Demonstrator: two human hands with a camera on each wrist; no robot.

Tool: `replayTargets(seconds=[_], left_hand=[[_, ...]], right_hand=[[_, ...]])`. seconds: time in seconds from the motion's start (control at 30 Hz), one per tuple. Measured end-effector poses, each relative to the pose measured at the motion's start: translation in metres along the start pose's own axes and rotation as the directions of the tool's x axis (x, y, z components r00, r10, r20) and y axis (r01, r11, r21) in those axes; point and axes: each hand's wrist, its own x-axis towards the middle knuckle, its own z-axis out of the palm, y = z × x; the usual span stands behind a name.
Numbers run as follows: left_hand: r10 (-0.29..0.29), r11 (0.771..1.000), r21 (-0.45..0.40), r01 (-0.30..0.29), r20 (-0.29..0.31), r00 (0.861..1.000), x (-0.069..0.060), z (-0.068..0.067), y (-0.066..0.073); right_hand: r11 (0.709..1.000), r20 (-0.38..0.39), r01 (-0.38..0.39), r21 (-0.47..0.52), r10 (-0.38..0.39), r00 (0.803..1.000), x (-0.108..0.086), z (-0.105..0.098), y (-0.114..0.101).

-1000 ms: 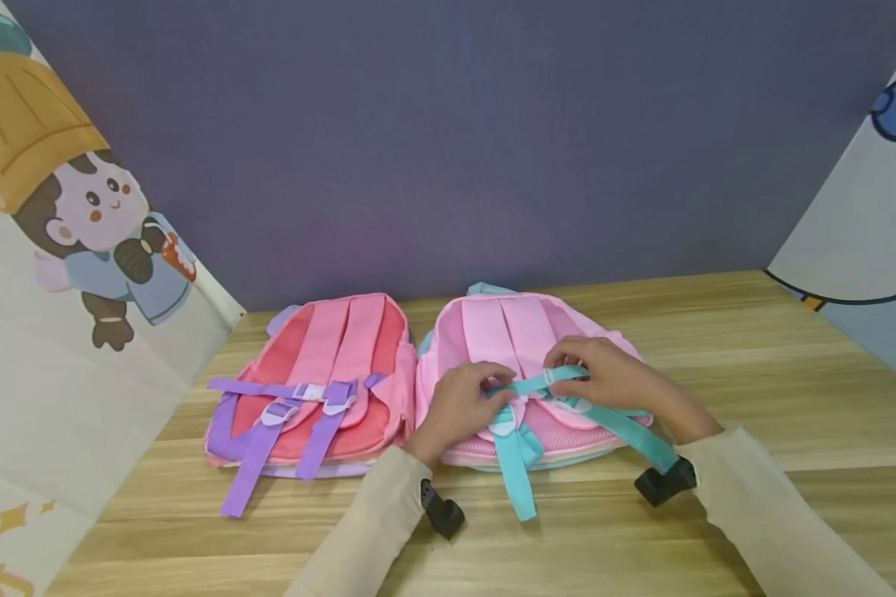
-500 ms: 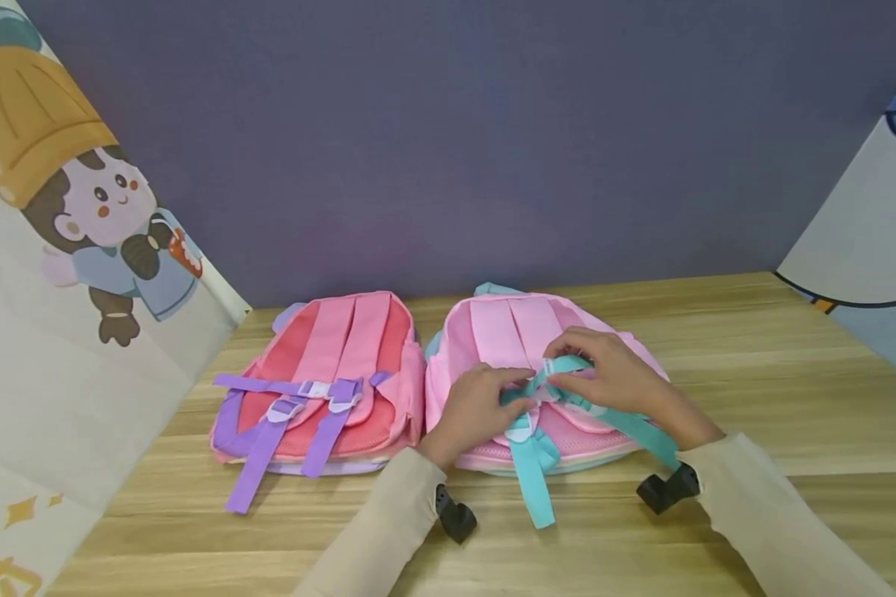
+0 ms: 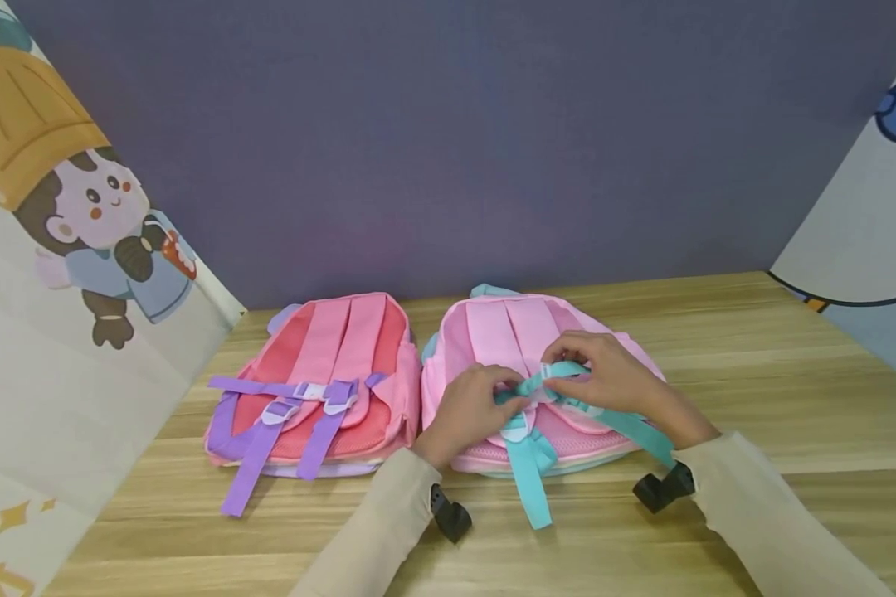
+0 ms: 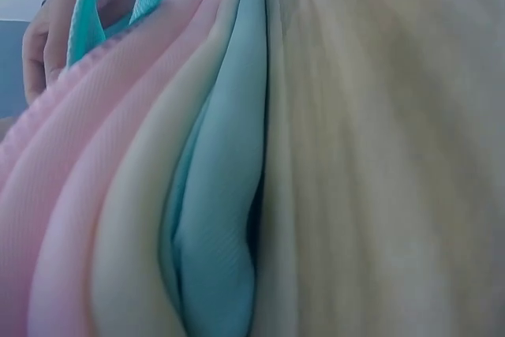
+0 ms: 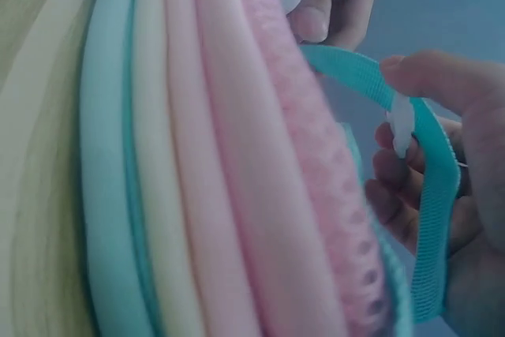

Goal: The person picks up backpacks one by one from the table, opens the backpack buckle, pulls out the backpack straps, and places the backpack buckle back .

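A light pink backpack (image 3: 485, 332) lies with its shoulder straps facing up in the head view. Above its lower part, my left hand (image 3: 469, 410) pinches a turquoise webbing strap (image 3: 530, 385). My right hand (image 3: 605, 373) pinches the same strap at a small white plastic buckle piece (image 3: 546, 371). In the right wrist view, the thumb and fingers of my right hand (image 5: 485, 140) hold that white piece (image 5: 402, 120), and the strap (image 5: 435, 211) bends down past the palm. The left fingertips are partly hidden there behind the backpack's edge.
A coral-pink backpack (image 3: 287, 340) with purple straps (image 3: 250, 468) and a white buckle (image 3: 314, 391) lies against the left side. Another turquoise strap end (image 3: 530, 489) hangs onto the wooden table (image 3: 791, 398). A dark panel (image 3: 493, 149) stands behind.
My left hand has come slightly right, nearer the right hand, so the strap between them shows shorter. Both hands keep their grip. The view shifted a little and back.
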Motion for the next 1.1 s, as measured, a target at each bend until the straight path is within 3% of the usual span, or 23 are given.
replayTargets(seconds=[0.3, 0.57, 1.1], left_hand=[[-0.044, 0.996, -0.081, 0.047, 0.045, 0.998, 0.000, -0.012, -0.017], [0.002, 0.999, -0.050, -0.001, 0.015, 1.000, 0.001, -0.010, -0.016], [-0.037, 0.997, -0.065, 0.038, 0.013, 0.999, 0.004, -0.005, -0.014]], right_hand=[[0.999, 0.025, -0.008, 0.050, 0.007, 1.000, 0.000, 0.010, 0.003], [0.997, 0.025, -0.069, 0.037, 0.068, 0.997, 0.001, 0.010, 0.002], [0.996, 0.018, -0.067, 0.052, 0.067, 0.998, -0.003, 0.006, 0.006]])
